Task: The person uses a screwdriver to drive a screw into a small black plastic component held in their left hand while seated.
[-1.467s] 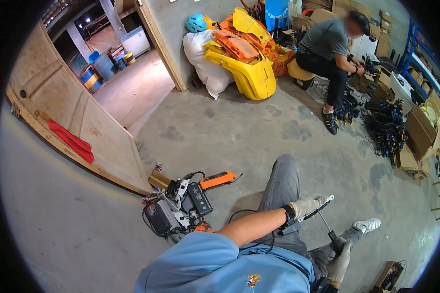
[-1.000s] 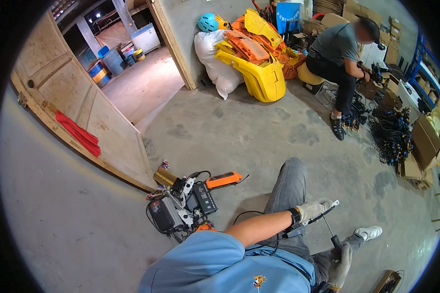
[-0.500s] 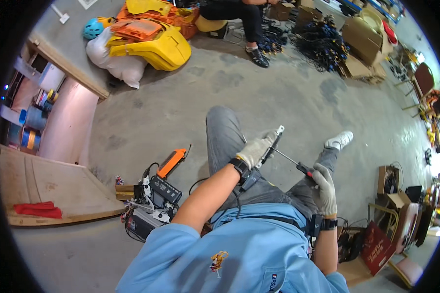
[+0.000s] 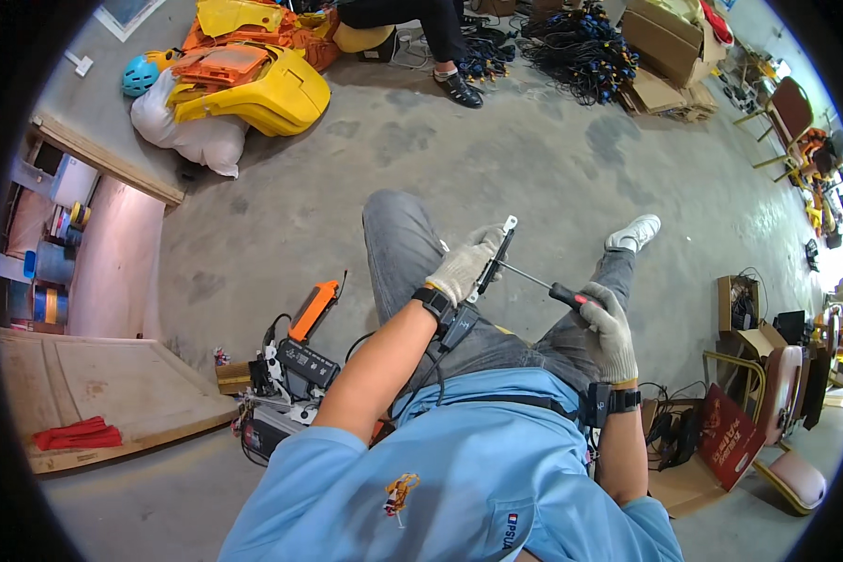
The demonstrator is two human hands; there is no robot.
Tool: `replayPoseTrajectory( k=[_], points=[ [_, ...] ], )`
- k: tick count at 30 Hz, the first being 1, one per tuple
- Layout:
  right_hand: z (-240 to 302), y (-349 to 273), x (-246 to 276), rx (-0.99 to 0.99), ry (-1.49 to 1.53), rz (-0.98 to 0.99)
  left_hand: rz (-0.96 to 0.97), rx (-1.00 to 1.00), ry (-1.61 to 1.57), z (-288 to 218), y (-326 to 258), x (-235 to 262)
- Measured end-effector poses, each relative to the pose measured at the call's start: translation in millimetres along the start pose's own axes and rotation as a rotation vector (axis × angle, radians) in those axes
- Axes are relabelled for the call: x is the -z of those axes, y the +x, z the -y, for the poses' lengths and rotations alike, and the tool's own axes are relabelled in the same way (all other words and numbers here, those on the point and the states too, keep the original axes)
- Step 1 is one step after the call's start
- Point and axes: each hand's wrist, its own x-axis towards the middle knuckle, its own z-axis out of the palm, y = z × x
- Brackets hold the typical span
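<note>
At the upper left of the frame, yellow plastic shells (image 4: 253,89) on the floor, lower left the orange-and-black device (image 4: 290,370), at centre your left hand (image 4: 465,265) closed around a slim black part (image 4: 496,259), your right hand (image 4: 609,323) gripping the screwdriver (image 4: 551,288), tip touching that part.

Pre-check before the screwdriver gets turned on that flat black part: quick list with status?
1. Left hand grips the flat black part: ok.
2. Right hand closed on the screwdriver handle: ok.
3. Shaft tip meets the part: ok; seated in a screw head: cannot tell.
4. Both hands gloved: ok.
5. Part braced on a surface: not ok, held above the lap.
6. Cable hanging below the left wrist clear of the tool: cannot tell.
</note>
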Motion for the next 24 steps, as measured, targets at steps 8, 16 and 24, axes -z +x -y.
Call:
replayPoseTrajectory(
  k=[8, 16, 24],
  points=[
    [1.9, -0.1, 5.8, -0.248, 0.016, 0.002, 0.004, 0.003, -0.002, -0.7, -0.2, -0.4],
    [-4.1, -1.4, 1.5, -0.045, 0.037, -0.05, 0.012, -0.005, 0.004, -3.5, -3.2, -2.6],
    [6.4, -4.2, -0.4, -0.267, 0.039, -0.009, 0.0, 0.0, 0.011, -2.6, -1.1, -0.1]
  ],
)
